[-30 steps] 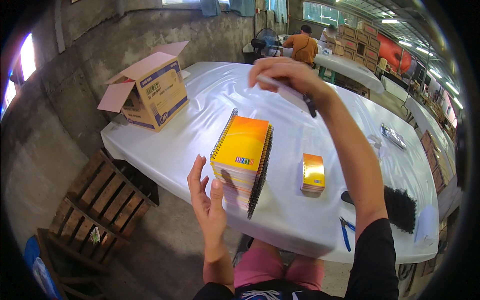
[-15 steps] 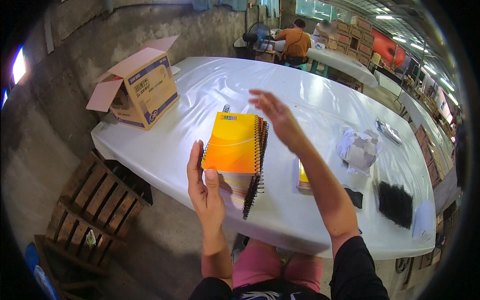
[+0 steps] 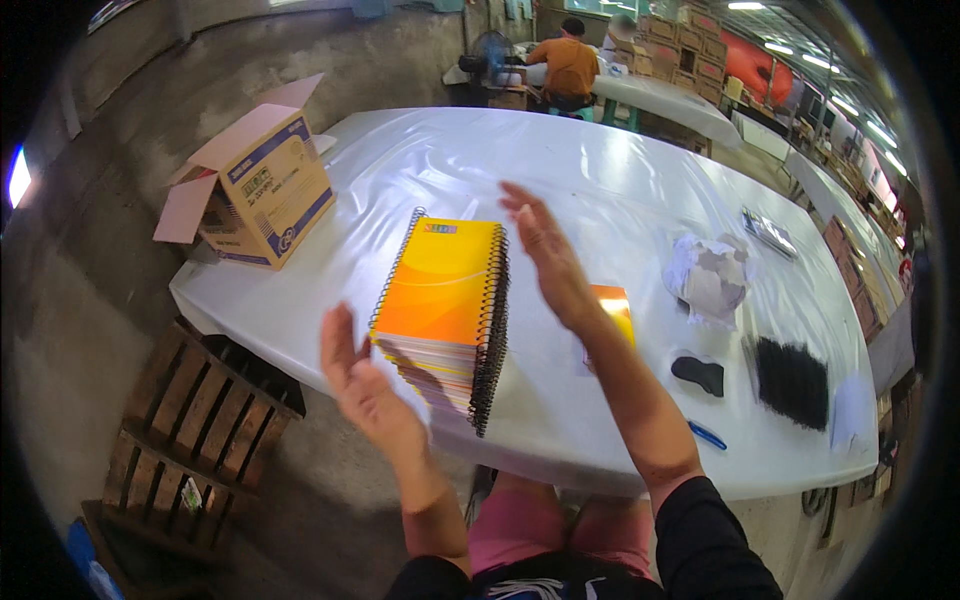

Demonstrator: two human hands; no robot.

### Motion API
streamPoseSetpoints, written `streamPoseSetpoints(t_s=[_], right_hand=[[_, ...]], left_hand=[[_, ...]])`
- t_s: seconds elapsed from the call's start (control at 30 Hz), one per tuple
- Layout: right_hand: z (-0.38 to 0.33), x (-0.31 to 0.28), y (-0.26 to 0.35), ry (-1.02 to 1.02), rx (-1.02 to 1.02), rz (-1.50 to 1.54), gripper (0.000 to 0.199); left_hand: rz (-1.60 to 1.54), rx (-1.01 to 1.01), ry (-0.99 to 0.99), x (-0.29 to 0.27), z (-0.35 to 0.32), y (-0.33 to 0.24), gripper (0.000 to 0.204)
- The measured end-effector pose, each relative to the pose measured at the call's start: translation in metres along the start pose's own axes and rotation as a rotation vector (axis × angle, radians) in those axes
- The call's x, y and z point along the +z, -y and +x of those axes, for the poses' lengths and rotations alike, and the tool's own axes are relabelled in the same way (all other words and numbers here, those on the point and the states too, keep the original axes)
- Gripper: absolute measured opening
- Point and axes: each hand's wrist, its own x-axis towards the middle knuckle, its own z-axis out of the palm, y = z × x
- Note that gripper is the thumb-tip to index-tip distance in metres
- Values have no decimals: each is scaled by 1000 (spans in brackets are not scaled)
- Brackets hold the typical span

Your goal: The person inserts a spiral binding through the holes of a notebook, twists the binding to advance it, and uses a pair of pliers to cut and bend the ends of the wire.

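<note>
A tall stack of spiral notebooks [image 3: 440,290] with yellow and orange covers stands near the front of the table. Black wire coils show along both its left and right sides. My left hand [image 3: 372,390] is open just off the stack's lower left side, fingers apart and slightly blurred. To the right of the stack, my right hand [image 3: 548,255] is raised and open, with nothing in it. Partly behind my right forearm lies another orange and yellow notebook [image 3: 613,310].
An open cardboard box [image 3: 268,190] stands at the table's left end. On the right lie a crumpled white wrapping [image 3: 712,280], a black flat object [image 3: 698,375], a blue pen-like tool [image 3: 707,434] and a pile of black coils [image 3: 792,382]. A wooden pallet-like rack [image 3: 190,430] stands left.
My left hand has come away from the stack, moving left. A coil side now lines the stack's left, and its top notebook sits squarer. My right hand stays raised and open.
</note>
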Motion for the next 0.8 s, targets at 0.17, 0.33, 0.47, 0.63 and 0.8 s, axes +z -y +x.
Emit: streamPoseSetpoints(t_s=[0.17,0.33,0.47,0.63,0.8], right_hand=[[-54,-127,-66,-169,552,-1262,67],[-89,-140,-86,38,915,-1041,71],[-95,-168,-104,-87,843,-965,62],[-97,-173,-86,-275,617,-960,43],[-149,-130,-13,-66,311,-377,33]], left_hand=[[67,288,-233,-32,-24,-49,55],[-565,483,-215,16,-103,-87,27],[-438,233,692,25,-121,-74,37],[0,-182,727,71,-143,-41,41],[-314,-872,539,84,-150,27,34]])
